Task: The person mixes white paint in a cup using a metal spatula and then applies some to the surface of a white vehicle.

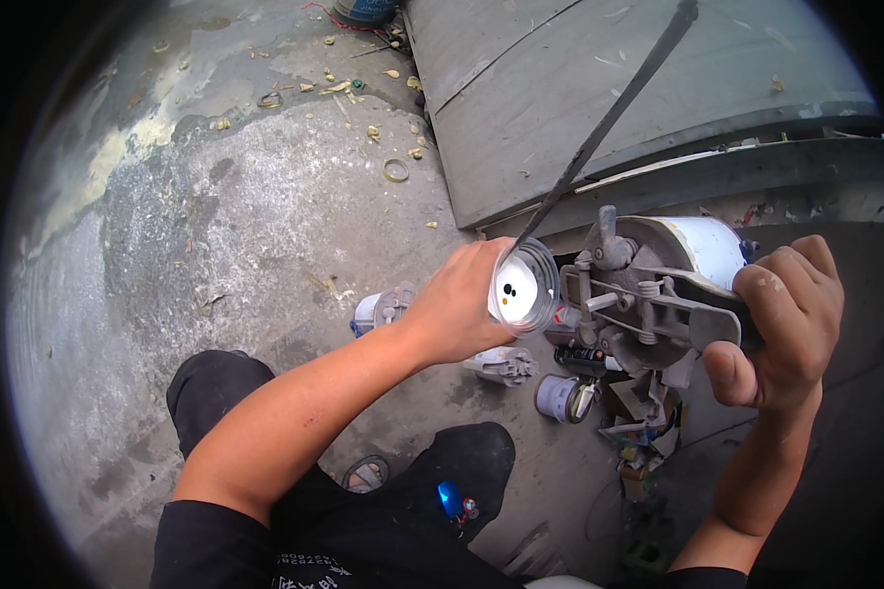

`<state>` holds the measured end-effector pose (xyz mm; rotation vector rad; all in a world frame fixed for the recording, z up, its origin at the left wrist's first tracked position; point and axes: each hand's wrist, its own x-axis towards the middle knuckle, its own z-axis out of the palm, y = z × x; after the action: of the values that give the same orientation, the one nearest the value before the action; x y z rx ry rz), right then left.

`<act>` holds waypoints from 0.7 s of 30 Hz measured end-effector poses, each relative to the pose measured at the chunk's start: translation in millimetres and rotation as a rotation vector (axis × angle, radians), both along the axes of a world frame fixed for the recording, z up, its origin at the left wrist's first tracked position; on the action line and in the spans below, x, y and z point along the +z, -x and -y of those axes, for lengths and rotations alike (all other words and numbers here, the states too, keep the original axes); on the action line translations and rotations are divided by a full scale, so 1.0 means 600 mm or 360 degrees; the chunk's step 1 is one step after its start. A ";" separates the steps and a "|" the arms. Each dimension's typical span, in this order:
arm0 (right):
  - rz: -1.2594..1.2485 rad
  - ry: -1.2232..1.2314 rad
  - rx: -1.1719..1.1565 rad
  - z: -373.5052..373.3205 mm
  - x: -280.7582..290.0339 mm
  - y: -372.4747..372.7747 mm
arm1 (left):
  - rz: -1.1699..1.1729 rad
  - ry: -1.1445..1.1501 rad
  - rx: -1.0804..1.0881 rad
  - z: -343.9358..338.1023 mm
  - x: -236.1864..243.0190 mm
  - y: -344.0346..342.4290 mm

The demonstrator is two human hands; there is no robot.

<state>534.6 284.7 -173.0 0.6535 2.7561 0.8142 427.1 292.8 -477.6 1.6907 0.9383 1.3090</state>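
My left hand (452, 304) is wrapped round a clear plastic cup (548, 280). White paint (523, 297) lies inside it, with a few small black and yellow-orange spots on top. A long, dark, thin stick (609, 123) rises from the cup toward the upper right. On the right, my right hand (791, 314) grips a white paint can (705, 245) by the handle of its grey, paint-crusted mixing lid (648, 294). The can is tipped on its side, lid toward the cup. My thumb is by the lid's lever. No paint stream shows between them.
Below my hands, a lidded can (373, 312), another can (501, 363), an open paint can (560, 398) and a dark bottle (581, 362) stand or lie about. A large grey panel (560, 88) fills the upper right. A ring (396, 170) and scraps litter the concrete.
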 end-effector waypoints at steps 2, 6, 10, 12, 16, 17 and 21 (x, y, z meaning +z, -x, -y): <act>0.0010 0.0002 -0.0004 0.000 0.001 0.001 | 0.0012 -0.0010 -0.0005 0.000 -0.003 0.000; -0.0014 0.0008 -0.0007 -0.001 -0.002 0.000 | 0.0068 -0.0036 -0.0015 0.001 -0.001 0.000; -0.0044 0.0008 0.0003 -0.003 -0.003 -0.005 | 0.0078 -0.0042 -0.0024 -0.001 0.000 0.001; -0.0074 0.0013 0.0034 -0.006 -0.003 -0.007 | 0.0074 -0.0028 -0.0028 -0.001 0.000 0.000; -0.0113 0.0025 0.0084 -0.012 -0.005 -0.011 | 0.0053 -0.0010 -0.0036 -0.002 -0.002 -0.002; -0.0105 0.0026 0.0081 -0.012 -0.004 -0.011 | 0.0050 -0.0012 -0.0039 -0.003 -0.003 -0.002; -0.0080 -0.0003 0.0042 -0.010 -0.005 -0.012 | 0.0056 0.0002 -0.0042 0.000 -0.001 -0.002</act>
<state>542.0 290.4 -176.0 0.6480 2.8149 0.8171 428.2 292.7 -477.9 1.6687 0.8933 1.3163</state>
